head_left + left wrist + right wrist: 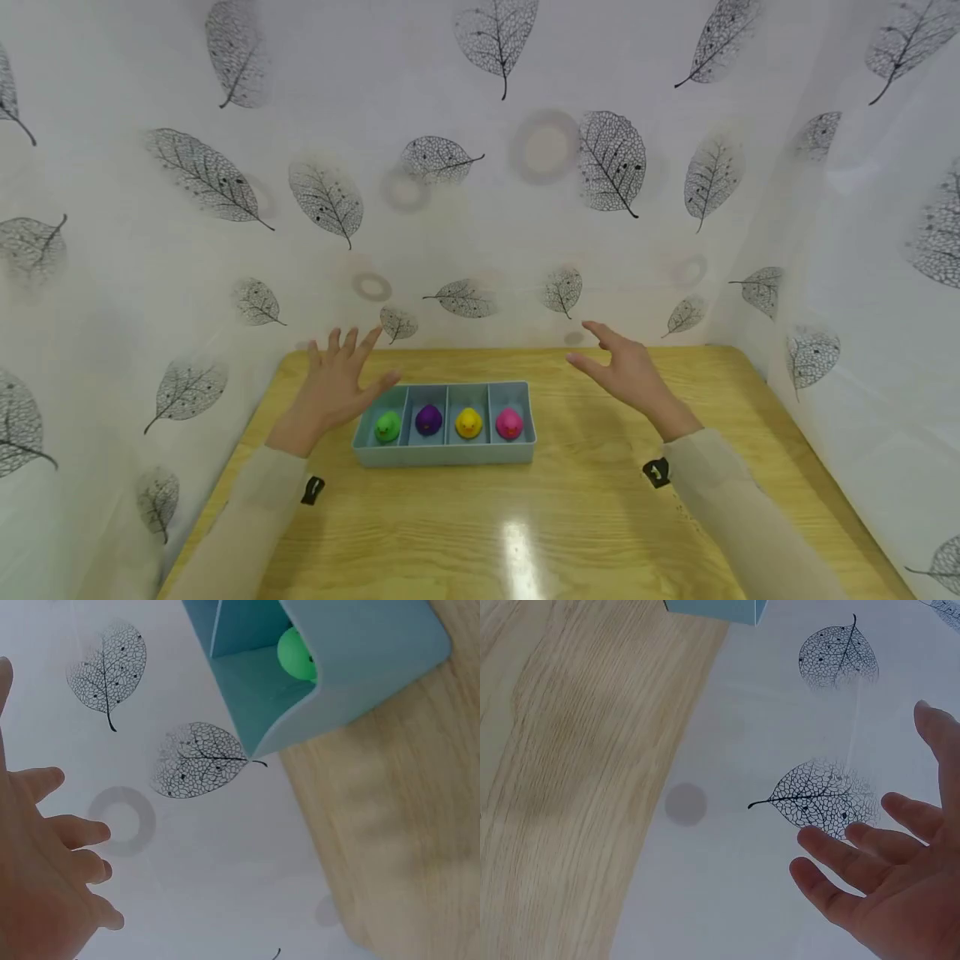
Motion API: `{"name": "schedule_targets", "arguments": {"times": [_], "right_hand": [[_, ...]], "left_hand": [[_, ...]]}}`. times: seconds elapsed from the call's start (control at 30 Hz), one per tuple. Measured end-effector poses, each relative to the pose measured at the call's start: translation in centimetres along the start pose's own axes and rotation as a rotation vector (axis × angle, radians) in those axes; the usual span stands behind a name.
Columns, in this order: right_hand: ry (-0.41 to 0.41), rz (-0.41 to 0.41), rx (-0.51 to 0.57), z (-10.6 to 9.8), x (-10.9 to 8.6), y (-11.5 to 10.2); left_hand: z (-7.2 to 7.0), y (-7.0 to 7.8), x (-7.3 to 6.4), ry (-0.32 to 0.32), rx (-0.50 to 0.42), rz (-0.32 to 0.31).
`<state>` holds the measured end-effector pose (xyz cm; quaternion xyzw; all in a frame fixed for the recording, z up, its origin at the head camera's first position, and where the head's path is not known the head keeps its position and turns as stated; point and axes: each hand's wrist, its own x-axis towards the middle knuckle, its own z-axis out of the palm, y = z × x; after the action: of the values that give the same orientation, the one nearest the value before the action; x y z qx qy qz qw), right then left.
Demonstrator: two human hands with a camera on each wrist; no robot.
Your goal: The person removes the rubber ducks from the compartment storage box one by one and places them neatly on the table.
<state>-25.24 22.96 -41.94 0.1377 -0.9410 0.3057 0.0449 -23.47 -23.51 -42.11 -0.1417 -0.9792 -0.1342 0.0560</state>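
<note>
A long blue-grey tray (442, 456) with compartments sits toward the back of the table. From left to right its compartments hold a green toy duck (387, 427), a purple one (428, 420), a yellow one (468, 423) and a pink one (509, 424). My left hand (335, 387) is raised by the tray's left end, fingers spread, holding nothing. To the right of the tray, my right hand (628, 372) hovers with fingers extended and thumb apart, also holding nothing. The left wrist view shows the green duck (297, 655) partly hidden behind the tray wall.
The wooden table (450, 533) reaches back to a white sheet (480, 242) printed with dark leaf shapes, which also hangs along both sides. A dark strap piece (657, 472) shows by the right wrist, another (312, 490) by the left.
</note>
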Motion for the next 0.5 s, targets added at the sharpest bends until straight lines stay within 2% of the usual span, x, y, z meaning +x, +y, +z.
{"name": "schedule_targets", "arguments": {"times": [0.13, 0.33, 0.5], "right_hand": [[0.028, 0.005, 0.076, 0.6, 0.0, -0.2], [0.063, -0.029, 0.198, 1.6, -0.1, -0.5], [0.066, -0.04, 0.259, 2.5, -0.2, -1.0]], "left_hand": [[0.6, -0.4, -0.5, -0.009, -0.032, -0.002], [1.5, -0.9, -1.3, -0.01, -0.069, 0.003], [2.3, -1.4, -1.9, 0.002, -0.081, 0.011]]}}
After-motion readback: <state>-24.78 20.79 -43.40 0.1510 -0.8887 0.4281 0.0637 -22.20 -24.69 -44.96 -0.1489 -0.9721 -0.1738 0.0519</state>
